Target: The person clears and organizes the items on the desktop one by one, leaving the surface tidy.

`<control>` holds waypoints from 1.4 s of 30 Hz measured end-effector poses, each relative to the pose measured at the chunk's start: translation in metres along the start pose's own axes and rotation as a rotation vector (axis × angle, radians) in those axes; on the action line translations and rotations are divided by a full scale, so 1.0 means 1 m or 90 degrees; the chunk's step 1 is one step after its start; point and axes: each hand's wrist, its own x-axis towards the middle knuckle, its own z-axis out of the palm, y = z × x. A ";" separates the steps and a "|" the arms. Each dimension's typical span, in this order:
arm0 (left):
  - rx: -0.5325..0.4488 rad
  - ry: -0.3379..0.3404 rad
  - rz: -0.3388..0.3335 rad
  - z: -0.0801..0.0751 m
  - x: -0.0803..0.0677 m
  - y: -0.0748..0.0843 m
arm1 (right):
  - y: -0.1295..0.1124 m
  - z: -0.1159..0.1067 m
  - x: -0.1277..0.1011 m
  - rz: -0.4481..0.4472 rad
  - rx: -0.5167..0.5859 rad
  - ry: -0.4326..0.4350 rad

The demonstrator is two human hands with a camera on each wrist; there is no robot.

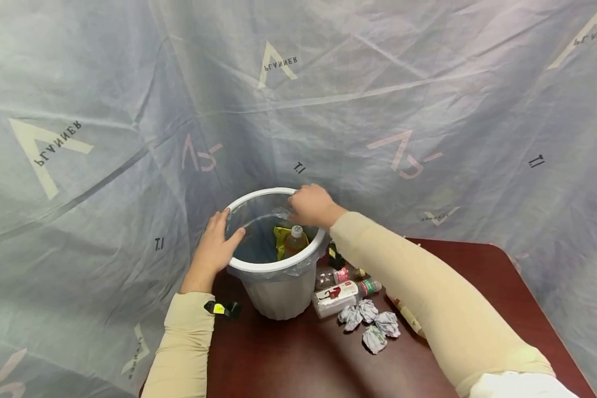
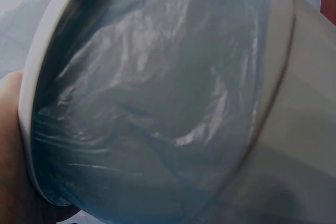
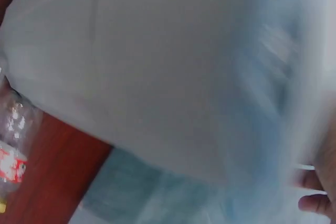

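A white trash bin (image 1: 278, 293) stands on the table, lined with a clear plastic bag (image 2: 157, 77) folded over its rim. My left hand (image 1: 214, 246) grips the left side of the rim, its thumb reaching over the opening. At the far right of the rim, the fingers of my right hand (image 1: 312, 205) are curled at the bag's edge; blur in the right wrist view hides the exact contact. Inside the bin are a bottle (image 1: 296, 241) with a white cap and a yellow wrapper (image 1: 280, 239).
Right of the bin lie two clear plastic bottles, one with a green cap (image 1: 338, 297) and one with a red label (image 3: 11, 163). Several crumpled paper balls (image 1: 375, 338) sit in front. Another bottle (image 1: 409, 319) is partly behind my right forearm. Grey sheeting (image 1: 298, 121) hangs behind the table (image 1: 298, 365).
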 end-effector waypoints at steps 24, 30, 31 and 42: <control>0.016 -0.004 -0.006 -0.015 -0.004 -0.012 | 0.120 0.055 -0.217 0.293 0.377 0.246; 0.011 0.001 -0.008 -0.020 -0.008 -0.014 | 0.114 0.103 -0.265 0.374 0.434 0.278; 0.011 0.003 -0.008 -0.021 -0.008 -0.015 | 0.112 0.112 -0.273 0.386 0.442 0.289; 0.002 0.011 -0.011 -0.024 -0.007 -0.016 | 0.078 0.201 -0.333 0.467 0.597 0.323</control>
